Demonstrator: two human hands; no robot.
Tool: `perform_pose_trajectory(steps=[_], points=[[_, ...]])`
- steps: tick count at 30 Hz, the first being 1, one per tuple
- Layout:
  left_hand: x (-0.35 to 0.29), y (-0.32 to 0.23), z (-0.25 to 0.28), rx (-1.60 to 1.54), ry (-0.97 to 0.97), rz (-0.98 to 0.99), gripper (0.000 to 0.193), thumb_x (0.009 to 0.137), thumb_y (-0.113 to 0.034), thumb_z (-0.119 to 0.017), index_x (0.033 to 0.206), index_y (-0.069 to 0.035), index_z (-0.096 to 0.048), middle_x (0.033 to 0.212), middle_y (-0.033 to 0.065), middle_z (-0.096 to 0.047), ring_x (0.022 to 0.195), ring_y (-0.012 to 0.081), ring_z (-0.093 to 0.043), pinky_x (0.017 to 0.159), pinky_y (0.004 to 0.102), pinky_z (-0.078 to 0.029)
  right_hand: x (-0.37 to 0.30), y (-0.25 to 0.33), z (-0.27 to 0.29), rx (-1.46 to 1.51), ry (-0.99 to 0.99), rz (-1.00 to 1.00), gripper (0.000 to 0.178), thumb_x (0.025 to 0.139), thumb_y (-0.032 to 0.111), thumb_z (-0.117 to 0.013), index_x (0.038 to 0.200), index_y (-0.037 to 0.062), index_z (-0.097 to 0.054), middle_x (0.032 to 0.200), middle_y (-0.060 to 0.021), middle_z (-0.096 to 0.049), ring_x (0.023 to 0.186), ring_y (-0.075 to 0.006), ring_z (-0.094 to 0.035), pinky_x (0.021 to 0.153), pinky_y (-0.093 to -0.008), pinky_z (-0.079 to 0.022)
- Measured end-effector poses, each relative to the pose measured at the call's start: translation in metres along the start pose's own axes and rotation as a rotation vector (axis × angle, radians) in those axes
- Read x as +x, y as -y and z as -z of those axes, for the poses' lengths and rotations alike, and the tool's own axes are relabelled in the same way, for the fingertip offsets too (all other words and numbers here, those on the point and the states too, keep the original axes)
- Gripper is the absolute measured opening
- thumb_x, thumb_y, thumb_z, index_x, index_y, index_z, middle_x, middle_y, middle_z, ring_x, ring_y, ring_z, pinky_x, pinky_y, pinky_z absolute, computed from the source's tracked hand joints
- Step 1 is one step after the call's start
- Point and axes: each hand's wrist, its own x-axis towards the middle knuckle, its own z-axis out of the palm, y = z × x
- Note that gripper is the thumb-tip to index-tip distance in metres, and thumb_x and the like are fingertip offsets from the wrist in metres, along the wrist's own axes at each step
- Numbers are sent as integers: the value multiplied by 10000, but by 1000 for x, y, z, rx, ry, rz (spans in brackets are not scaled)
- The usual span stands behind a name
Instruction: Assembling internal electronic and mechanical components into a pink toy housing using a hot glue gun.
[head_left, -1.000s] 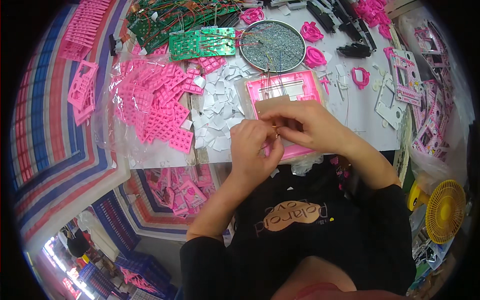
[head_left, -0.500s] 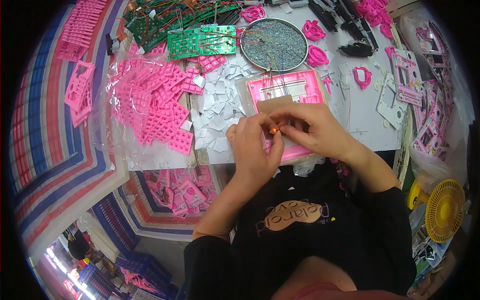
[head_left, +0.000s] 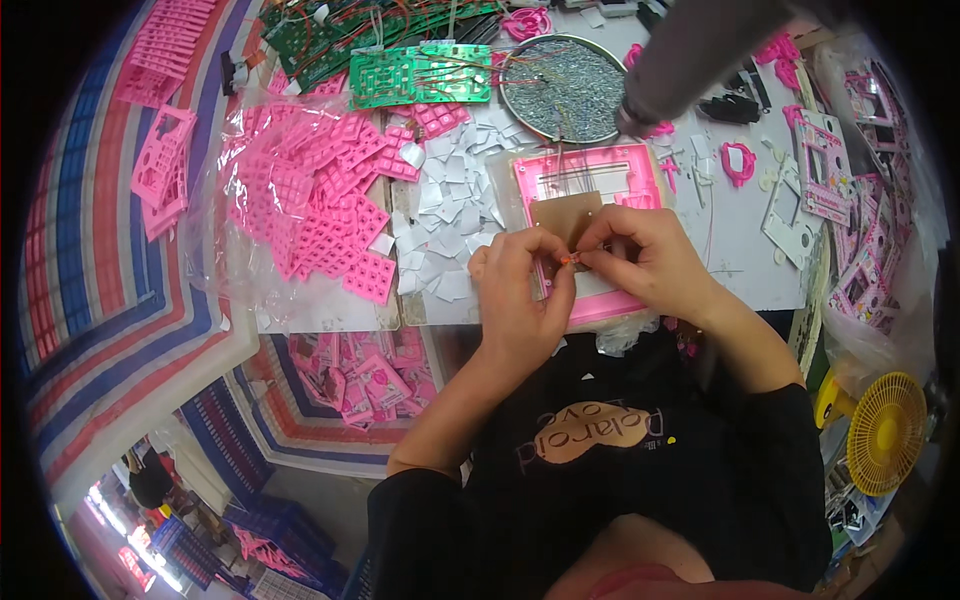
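My left hand and my right hand meet over a pink plastic housing. Between the pinched fingertips of both is a tiny orange part, too small to make out its kind. Just beyond the fingers a brown board lies tilted on the housing. Thin wires run from the housing's far side toward a round tray of small metal screws. My fingers hide part of the board and the housing's middle.
A blurred grey cylindrical tool hangs at upper right. Left are white paper pieces and pink keypad parts; green circuit boards lie behind. Printed pink panels and a yellow fan are on the right.
The grey tool has come into view at upper right. The view has shifted slightly, and more of the brown board shows. Both hands still pinch the orange part.
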Motion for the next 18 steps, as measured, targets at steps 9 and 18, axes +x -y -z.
perform_pose_trajectory(steps=[9, 18], points=[[-2, 10, -1, 60, -25, -46, 334, 751, 39, -647, 1066, -55, -587, 999, 70, -622, 930, 249, -548, 873, 376, -369, -2, 3, 0, -12, -2, 3, 74, 868, 37, -720, 934, 39, -685, 685, -5, -619, 532, -52, -485, 501, -250, -363], [-4, -2, 5, 194, -11, -33, 185, 718, -88, -780, 877, -93, -685, 1086, 98, -578, 1014, 286, -519, 883, 400, -378, -7, -6, -1, 61, -42, 0, 127, 855, 36, -703, 978, 13, -680, 734, -12, -658, 540, -36, -495, 500, -240, -372]])
